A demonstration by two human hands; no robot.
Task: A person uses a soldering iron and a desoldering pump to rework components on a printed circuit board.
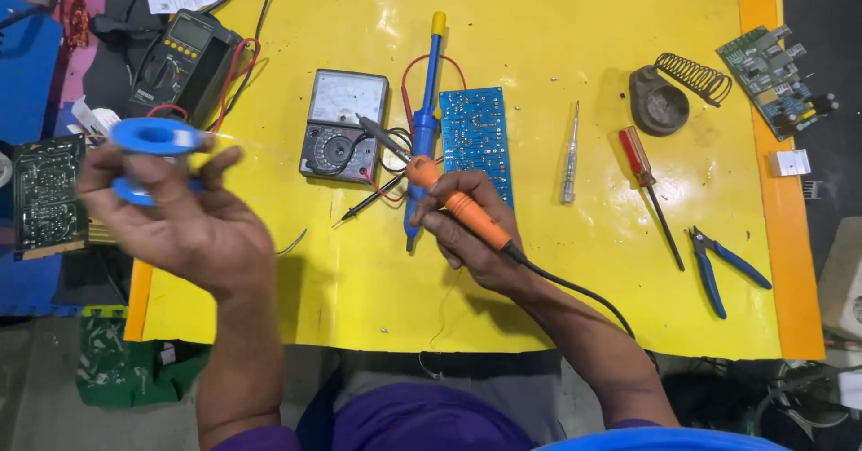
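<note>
Left hand grips solder spool; right hand grips soldering iron. Risk: hot tip scorching meter leads nearby.

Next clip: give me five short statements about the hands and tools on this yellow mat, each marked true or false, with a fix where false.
1. The right hand holds an orange soldering iron. True.
2. The left hand is empty. False: it holds a blue solder spool.
3. The blue circuit board lies flat on the mat. True.
4. The blue pliers are in the right hand. False: they lie on the mat, untouched.
5. The red screwdriver stands in the coil stand. False: it lies on the mat.
</note>
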